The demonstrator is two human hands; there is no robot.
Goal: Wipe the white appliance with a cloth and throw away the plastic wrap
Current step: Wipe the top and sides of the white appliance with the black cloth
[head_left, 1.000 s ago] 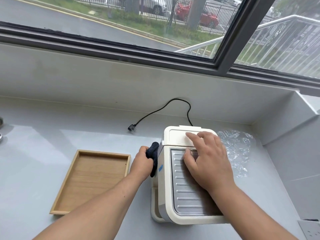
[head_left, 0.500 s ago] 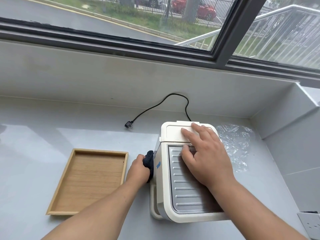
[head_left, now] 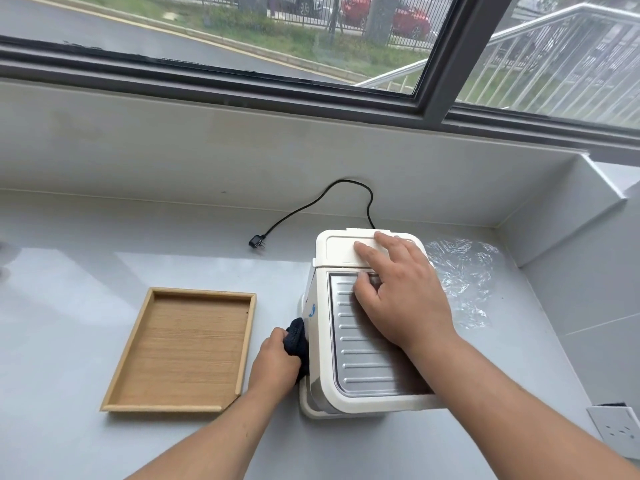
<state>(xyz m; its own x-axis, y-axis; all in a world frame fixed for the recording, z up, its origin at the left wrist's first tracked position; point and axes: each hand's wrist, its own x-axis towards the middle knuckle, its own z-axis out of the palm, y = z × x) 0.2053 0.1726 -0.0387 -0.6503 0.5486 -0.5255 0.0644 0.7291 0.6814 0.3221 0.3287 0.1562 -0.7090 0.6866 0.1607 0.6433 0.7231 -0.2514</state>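
Note:
The white appliance [head_left: 341, 251] stands on the grey counter, its top a ribbed metal plate. My right hand [head_left: 401, 296] lies flat on that top, fingers spread, holding nothing. My left hand [head_left: 277, 362] is closed around a dark cloth [head_left: 296, 337] and presses it against the appliance's left side, low and toward the front. Crumpled clear plastic wrap [head_left: 464, 275] lies on the counter just right of the appliance, apart from both hands.
A shallow wooden tray [head_left: 183, 348] sits left of the appliance, close to my left forearm. The black power cord with its loose plug [head_left: 256, 241] loops behind the appliance. A wall socket [head_left: 620, 429] is at the lower right. A raised sill and window run along the back.
My left hand has slid the cloth along the appliance's left side, from near the back toward the front. My right hand stays on top.

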